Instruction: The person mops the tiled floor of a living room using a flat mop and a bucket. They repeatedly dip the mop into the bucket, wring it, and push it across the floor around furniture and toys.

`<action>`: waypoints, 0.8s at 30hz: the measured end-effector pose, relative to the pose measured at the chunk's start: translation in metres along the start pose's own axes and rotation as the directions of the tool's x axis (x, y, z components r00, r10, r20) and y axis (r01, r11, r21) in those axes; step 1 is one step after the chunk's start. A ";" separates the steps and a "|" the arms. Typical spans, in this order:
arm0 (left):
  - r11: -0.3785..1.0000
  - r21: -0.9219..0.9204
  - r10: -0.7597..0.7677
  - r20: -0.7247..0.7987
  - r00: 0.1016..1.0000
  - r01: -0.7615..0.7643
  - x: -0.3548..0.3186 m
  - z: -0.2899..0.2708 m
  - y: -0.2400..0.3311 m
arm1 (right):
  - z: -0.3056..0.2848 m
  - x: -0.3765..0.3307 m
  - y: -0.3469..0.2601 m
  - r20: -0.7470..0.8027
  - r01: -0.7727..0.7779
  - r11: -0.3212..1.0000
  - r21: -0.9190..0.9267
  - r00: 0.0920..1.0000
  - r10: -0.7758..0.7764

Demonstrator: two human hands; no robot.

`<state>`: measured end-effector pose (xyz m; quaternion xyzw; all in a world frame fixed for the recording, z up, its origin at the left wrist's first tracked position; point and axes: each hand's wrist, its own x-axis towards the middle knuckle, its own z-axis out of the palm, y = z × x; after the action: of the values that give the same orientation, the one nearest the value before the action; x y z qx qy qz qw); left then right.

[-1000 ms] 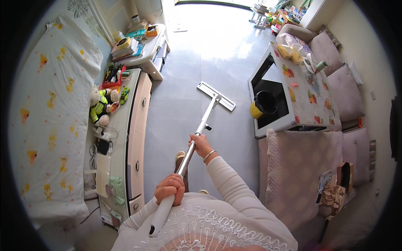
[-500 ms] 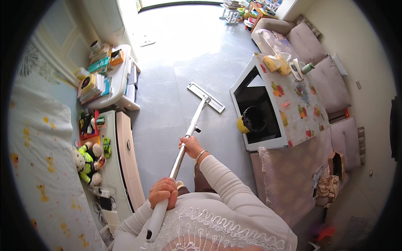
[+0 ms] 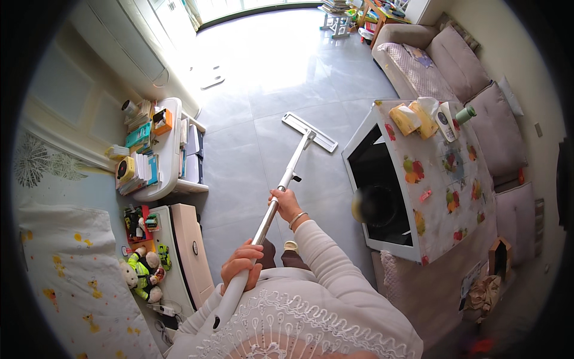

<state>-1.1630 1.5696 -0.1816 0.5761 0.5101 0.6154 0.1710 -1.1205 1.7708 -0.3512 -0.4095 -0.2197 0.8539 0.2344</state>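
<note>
Both my hands are on a flat mop. Its silver-and-white handle (image 3: 288,173) slants from my chest up and away to the right. The long, pale, flat mop head (image 3: 310,131) lies on the grey floor, near the coffee table's left side. My right hand (image 3: 287,206) is closed around the middle of the handle, below a small dark lever (image 3: 296,178). Lower down, close to my waist, my left hand (image 3: 241,265) wraps the thick upper grip. The handle's end rests near my white top.
At right stands a white-sided coffee table (image 3: 388,245) with a fruit-patterned cover; a dark round bin (image 3: 378,205) is beside it. A sofa (image 3: 457,66) lines the right wall. On the left are a book-laden desk (image 3: 170,161) and a drawer cabinet (image 3: 191,254). A scale-like white object (image 3: 212,78) lies farther off.
The mop head has slid forward and slightly right over the floor, with both hands still on the handle. My view has tilted up, so the furniture sits lower. A light shoe shows more.
</note>
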 end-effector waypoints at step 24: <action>0.986 -0.163 0.022 0.361 0.932 0.040 0.393 0.043 -0.285 | -0.014 0.335 -0.286 -0.341 0.237 0.953 0.187 0.926 -0.163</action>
<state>-1.3416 2.0215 -0.2144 0.6607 0.4191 0.5387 0.3124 -1.2326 2.1951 -0.3966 -0.4894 -0.1214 0.7664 0.3981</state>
